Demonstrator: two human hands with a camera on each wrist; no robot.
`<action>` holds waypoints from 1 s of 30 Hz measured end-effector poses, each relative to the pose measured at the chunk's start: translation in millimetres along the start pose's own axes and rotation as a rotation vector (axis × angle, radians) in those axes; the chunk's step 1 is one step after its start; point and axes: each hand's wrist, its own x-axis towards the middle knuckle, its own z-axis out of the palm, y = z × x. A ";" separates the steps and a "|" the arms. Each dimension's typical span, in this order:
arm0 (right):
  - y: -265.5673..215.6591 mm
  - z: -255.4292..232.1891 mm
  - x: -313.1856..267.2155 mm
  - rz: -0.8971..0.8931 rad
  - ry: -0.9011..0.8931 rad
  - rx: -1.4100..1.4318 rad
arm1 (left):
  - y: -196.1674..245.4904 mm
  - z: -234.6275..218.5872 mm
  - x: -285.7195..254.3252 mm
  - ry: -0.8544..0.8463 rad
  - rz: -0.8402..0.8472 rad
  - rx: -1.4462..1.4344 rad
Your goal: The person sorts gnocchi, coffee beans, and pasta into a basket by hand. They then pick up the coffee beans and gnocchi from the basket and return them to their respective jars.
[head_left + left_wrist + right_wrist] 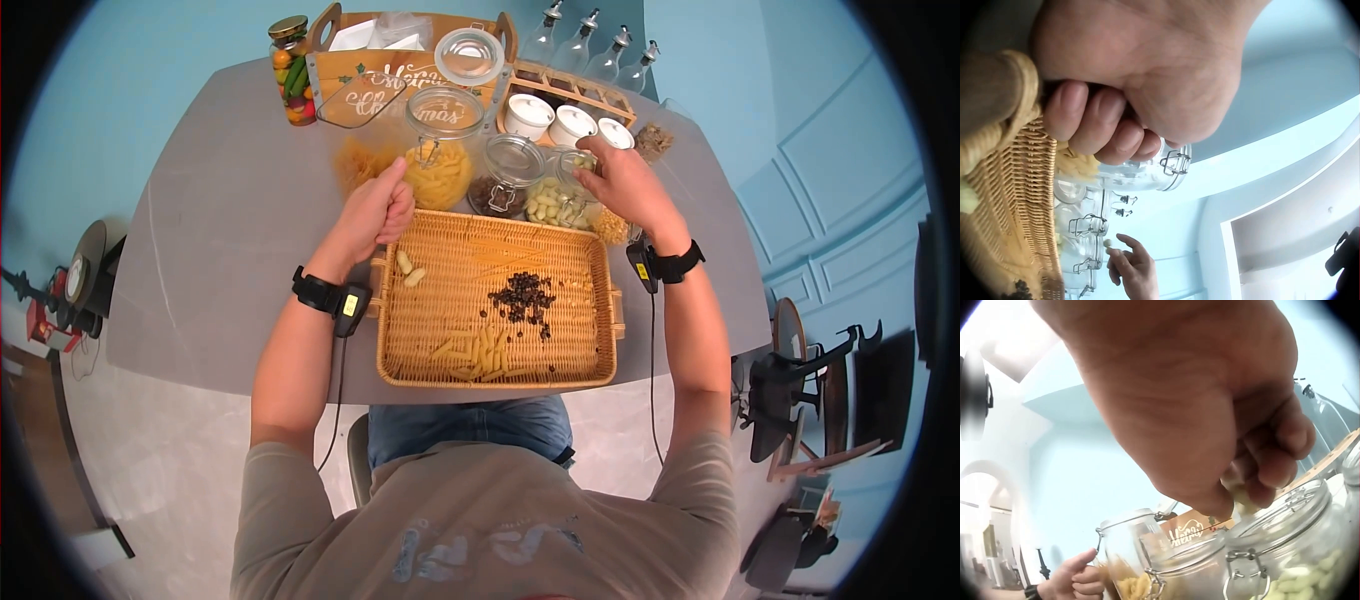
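My right hand (632,190) is over the open clip-top jar of pale greenish oval pieces (557,207). Thumb and fingertips pinch one pale oval piece (1244,499) just above the jar's rim. On the other side, my left hand (374,212) has its fingers curled into the palm and its thumb sticking out, with nothing seen in it. It hovers by the upper left corner of the wicker tray (420,315). Two similar pale pieces (410,270) lie in that corner. The tray also holds thin spaghetti strands (505,256), dark brown beans (522,298) and penne (483,354).
Behind the tray stand a penne jar (438,175), a jar of dark beans (497,196) and small yellow pieces (610,226). Farther back are a wooden crate (350,100), a vegetable jar (292,80), white lidded pots (528,116) and glass bottles (572,48).
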 end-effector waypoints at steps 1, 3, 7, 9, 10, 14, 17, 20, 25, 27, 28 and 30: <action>-2.1 1.1 1.2 -0.020 0.032 -0.034 | 0.2 -0.1 0.5 -0.007 0.005 0.002; -11.9 1.7 -0.5 0.001 0.007 -0.070 | -0.8 -1.1 0.0 -0.013 0.013 -0.003; -60.8 30.4 -9.3 -0.279 -0.086 0.057 | -1.3 -2.0 -1.3 -0.026 0.030 0.006; -92.2 50.0 -11.4 -0.452 -0.269 0.110 | -0.9 -2.4 -1.2 -0.030 0.026 0.009; -109.8 58.6 -14.1 -0.488 -0.361 0.124 | 0.1 -1.7 -1.5 -0.025 0.019 0.006; -147.3 112.2 -17.1 -0.704 -0.513 0.141 | 0.6 -1.6 -1.3 -0.035 0.003 -0.010; -155.6 142.8 -13.5 -0.691 -0.488 0.144 | 0.5 -1.9 -0.5 -0.043 -0.001 -0.006; -154.0 141.8 -13.6 -0.660 -0.525 0.128 | 1.3 -0.3 -2.9 -0.031 0.012 0.001; -141.9 118.3 -16.6 -0.657 -0.681 0.136 | 1.5 -0.3 -1.8 -0.038 0.003 0.000; -138.7 109.5 -17.8 -0.650 -0.748 0.132 | -1.1 -3.6 0.0 -0.062 0.014 -0.008; -139.6 105.6 -17.8 -0.642 -0.786 0.115 | -1.0 -3.3 0.1 -0.058 0.017 -0.005; -136.5 98.1 -18.4 -0.647 -0.783 0.124 | -0.7 -2.4 -0.5 -0.047 0.023 0.002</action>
